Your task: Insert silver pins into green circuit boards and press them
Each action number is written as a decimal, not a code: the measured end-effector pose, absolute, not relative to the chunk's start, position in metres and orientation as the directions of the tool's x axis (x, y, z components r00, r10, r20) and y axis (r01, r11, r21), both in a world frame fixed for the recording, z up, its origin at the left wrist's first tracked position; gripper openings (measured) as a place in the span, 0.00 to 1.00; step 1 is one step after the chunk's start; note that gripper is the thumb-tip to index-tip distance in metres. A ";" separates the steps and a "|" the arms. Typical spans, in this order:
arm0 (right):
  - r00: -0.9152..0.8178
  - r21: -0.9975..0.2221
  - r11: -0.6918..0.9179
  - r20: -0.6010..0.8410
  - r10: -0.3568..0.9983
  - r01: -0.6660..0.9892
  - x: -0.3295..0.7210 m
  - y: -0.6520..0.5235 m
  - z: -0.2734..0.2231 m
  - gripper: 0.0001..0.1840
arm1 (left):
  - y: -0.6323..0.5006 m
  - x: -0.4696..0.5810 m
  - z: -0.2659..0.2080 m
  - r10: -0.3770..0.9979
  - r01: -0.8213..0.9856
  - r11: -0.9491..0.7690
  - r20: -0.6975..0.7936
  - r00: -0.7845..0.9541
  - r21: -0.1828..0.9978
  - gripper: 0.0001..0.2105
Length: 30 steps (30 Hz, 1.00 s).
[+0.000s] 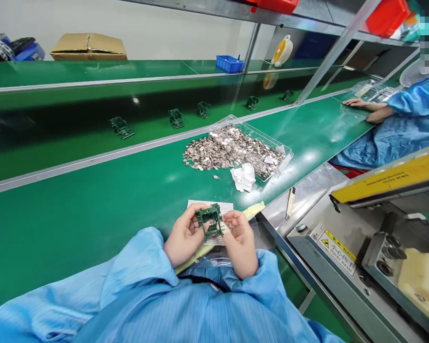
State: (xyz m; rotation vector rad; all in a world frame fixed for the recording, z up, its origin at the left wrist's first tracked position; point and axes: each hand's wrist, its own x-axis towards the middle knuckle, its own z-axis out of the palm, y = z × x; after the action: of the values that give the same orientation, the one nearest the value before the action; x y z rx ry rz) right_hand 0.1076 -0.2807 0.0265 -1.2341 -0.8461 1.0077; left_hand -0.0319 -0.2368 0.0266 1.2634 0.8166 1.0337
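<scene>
A small dark green plastic frame (pixel 210 220), open in the middle with thin legs, is held up in front of my body. My left hand (pixel 184 238) grips its left side between thumb and fingers. At its right edge, the thumb and fingertips of my right hand (pixel 241 243) are pinched together against it. Whether a small piece also sits between those right fingertips cannot be made out. Beneath both hands lie a pale ribbed pad (pixel 227 206) and a yellow cloth (pixel 254 209). Beyond them is a heap of small metal pieces (pixel 205 155), spilling from a clear plastic tray (pixel 284 162).
Crumpled white paper (pixel 243 177) lies by the tray. Several similar green frames (pixel 120 127) stand along the dark green belt (pixel 57 138). A cutter knife (pixel 290 203) rests on the metal ledge, beside a machine (pixel 338 250) at right. A co-worker's blue sleeve (pixel 411 97) is farther right.
</scene>
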 end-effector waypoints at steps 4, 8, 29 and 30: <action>0.488 -0.998 -0.048 -0.021 0.873 0.043 0.161 -0.305 0.003 0.16 | -0.226 -0.030 0.020 0.899 -0.165 0.058 0.020 0.437 0.985 0.17; 0.265 -0.988 -0.155 -0.152 0.952 -0.011 0.176 -0.317 -0.033 0.24 | -0.206 -0.014 0.011 0.891 -0.141 0.044 0.025 0.454 0.989 0.20; 0.355 -0.989 -0.010 -0.063 0.933 -0.149 0.134 -0.310 -0.059 0.17 | -0.199 0.011 0.007 0.737 -0.097 0.005 0.062 0.673 0.995 0.18; 0.366 -0.990 -0.003 -0.055 0.929 -0.141 0.133 -0.311 -0.059 0.17 | -0.199 0.011 0.007 0.740 -0.105 0.006 0.066 0.670 0.994 0.18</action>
State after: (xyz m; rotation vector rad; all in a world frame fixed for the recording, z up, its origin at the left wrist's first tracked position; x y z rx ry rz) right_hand 0.1331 -0.3105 -0.0594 -1.2839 -0.8167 1.0106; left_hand 0.0110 -0.1991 0.0074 1.4214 0.5702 0.7200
